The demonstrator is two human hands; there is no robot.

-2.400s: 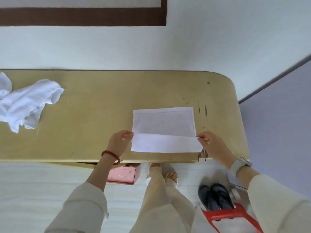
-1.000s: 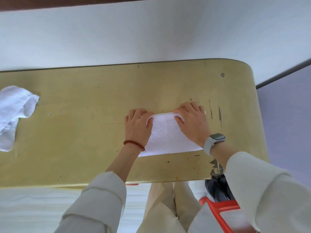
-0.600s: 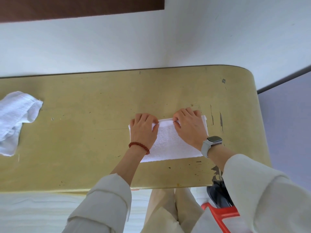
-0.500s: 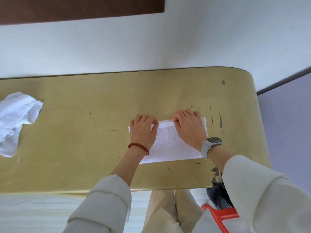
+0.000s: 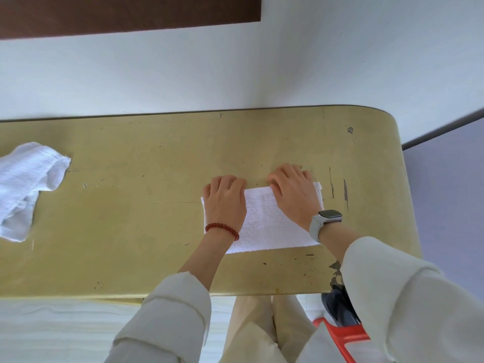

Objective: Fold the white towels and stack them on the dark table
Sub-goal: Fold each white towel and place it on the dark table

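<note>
A white towel (image 5: 264,221) lies folded into a rectangle on the right part of the olive-yellow table (image 5: 131,218). My left hand (image 5: 225,200) lies palm down on its left end, fingers curled over the far left corner. My right hand (image 5: 293,197) covers the far right part the same way, fingertips bent down at the far edge. Both thumbs are hidden under the palms. A second white towel (image 5: 26,184) lies crumpled at the table's left end, partly cut off by the frame.
The table's far edge runs along a white wall with a dark brown band (image 5: 125,14) at the top. A grey-purple panel (image 5: 450,192) stands past the rounded right end. Below the near edge are black shoes (image 5: 337,307) and a red stool (image 5: 340,334).
I have carried the towel's near edge over to the far edge, halving it. Since then my hands have stayed on the far edge and slid slightly apart toward its corners.
</note>
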